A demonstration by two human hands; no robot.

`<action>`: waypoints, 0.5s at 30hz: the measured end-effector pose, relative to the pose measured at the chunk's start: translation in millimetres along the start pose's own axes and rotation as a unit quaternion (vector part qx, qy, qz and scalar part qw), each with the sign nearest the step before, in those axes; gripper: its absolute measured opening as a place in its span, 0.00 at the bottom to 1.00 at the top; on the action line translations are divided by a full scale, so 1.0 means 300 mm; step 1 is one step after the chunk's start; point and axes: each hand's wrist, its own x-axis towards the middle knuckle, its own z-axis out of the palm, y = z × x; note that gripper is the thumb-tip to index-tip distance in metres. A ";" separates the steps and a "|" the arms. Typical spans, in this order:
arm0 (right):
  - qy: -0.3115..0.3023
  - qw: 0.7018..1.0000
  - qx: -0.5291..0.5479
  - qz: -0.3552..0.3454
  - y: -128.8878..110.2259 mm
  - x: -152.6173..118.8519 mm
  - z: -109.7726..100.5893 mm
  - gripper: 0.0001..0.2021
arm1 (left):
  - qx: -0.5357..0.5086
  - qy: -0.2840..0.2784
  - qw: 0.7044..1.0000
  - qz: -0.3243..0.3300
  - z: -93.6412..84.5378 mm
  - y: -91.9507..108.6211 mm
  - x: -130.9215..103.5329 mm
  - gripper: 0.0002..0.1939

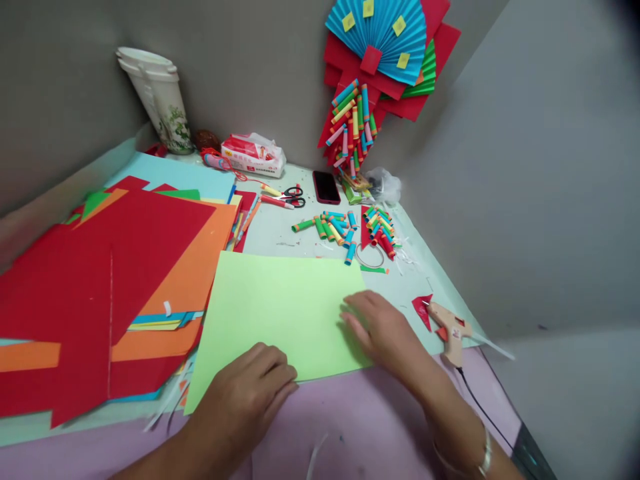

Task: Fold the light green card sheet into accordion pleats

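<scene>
A light green sheet of paper [280,307] lies flat on the table in front of me. My left hand [253,383] rests on its near edge, fingers curled together at the paper; whether they pinch the edge is hidden. My right hand [377,327] is at the sheet's right side, fingers apart and slightly bent, with nothing held in them. Beyond the sheet lie several small rolled paper tubes [327,229] in blue, green and yellow with orange ends.
Red sheets [65,280] and orange sheets [193,267] pile up at left. Scissors [293,197], a phone [326,187], a tissue pack [254,155] and a white bin [160,100] stand or lie behind. A glue gun [453,330] is at right; a paper fan decoration [385,40] is behind.
</scene>
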 end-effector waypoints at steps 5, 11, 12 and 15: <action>-0.028 0.998 -0.035 0.032 0.090 0.282 0.026 0.08 | -0.017 0.004 1.000 -0.009 0.024 -0.012 -0.020 0.08; -0.008 0.999 0.034 -0.013 0.108 0.507 0.043 0.16 | -0.048 0.027 0.998 -0.027 0.045 -0.020 -0.039 0.07; -0.020 0.998 0.050 -0.021 0.104 0.520 0.050 0.16 | -0.050 0.028 0.998 -0.026 0.043 -0.019 -0.039 0.07; -0.049 0.994 0.090 -0.038 0.098 0.544 0.081 0.15 | -0.059 0.023 0.998 -0.027 0.040 -0.021 -0.040 0.06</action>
